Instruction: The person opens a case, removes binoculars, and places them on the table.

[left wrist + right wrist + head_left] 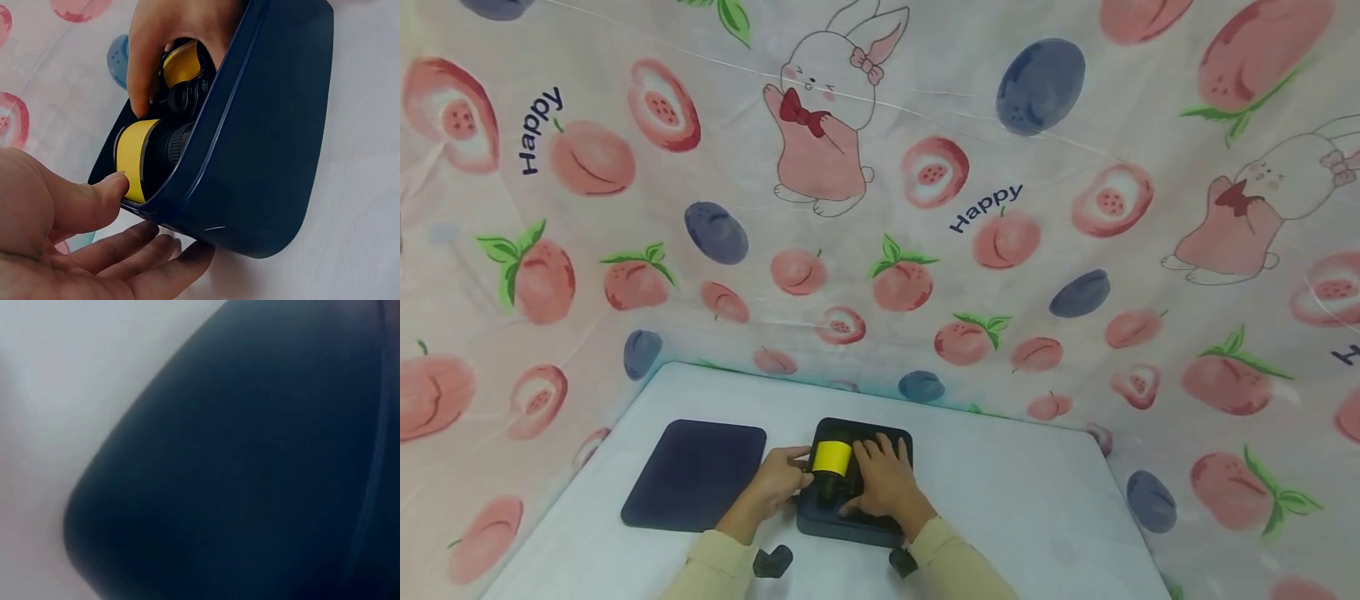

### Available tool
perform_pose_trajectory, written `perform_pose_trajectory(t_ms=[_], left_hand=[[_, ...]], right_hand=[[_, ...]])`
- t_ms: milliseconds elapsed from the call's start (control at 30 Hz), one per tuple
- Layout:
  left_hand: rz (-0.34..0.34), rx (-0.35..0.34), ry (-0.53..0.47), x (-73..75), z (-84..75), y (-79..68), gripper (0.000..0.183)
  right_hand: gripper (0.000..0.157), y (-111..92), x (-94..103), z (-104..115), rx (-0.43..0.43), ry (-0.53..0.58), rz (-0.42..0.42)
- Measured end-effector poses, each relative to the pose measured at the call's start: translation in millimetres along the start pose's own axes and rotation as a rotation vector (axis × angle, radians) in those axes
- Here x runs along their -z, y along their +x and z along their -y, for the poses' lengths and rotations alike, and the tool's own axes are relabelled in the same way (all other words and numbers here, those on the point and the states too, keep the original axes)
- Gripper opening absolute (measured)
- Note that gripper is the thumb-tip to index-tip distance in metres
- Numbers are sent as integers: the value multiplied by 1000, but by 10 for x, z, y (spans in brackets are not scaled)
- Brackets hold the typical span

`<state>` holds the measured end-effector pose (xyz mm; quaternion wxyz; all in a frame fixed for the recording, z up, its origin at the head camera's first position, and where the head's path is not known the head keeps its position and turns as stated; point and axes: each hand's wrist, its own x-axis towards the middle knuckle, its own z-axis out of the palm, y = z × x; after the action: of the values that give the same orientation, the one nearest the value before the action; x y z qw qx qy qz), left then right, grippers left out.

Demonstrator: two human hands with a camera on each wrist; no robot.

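Observation:
A pair of black and yellow binoculars (pixel 832 458) lies in a dark blue box (pixel 850 531). My left hand (pixel 781 477) is at the box's left side. In the left wrist view, its thumb rests against the yellow band of the near barrel (pixel 134 156) at the rim, while the other fingers bear on the outer wall below. My right hand (pixel 886 483) reaches over the box and arches around the other barrel (pixel 182 65), partly covering it. Only the box's dark wall (pixel 237 462), blurred, fills most of the right wrist view.
A flat dark blue lid (pixel 696 475) lies on the white table (pixel 1000 500), left of the box. Small black pieces (pixel 773 561) show beside the wrists. A curtain (pixel 850 275) printed with fruit and rabbits hangs behind and along the sides.

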<state>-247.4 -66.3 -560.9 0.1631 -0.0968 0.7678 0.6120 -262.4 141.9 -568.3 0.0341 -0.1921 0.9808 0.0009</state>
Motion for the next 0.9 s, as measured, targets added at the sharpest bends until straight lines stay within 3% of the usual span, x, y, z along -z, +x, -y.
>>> perform_pose_trajectory(t_ms=[333, 900], left_hand=[[-31, 17, -14, -21, -23, -30, 66], [-37, 69, -25, 34, -32, -19, 65]], right_hand=[[104, 38, -14, -23, 27, 41, -51], [99, 53, 94, -25, 35, 74, -88]])
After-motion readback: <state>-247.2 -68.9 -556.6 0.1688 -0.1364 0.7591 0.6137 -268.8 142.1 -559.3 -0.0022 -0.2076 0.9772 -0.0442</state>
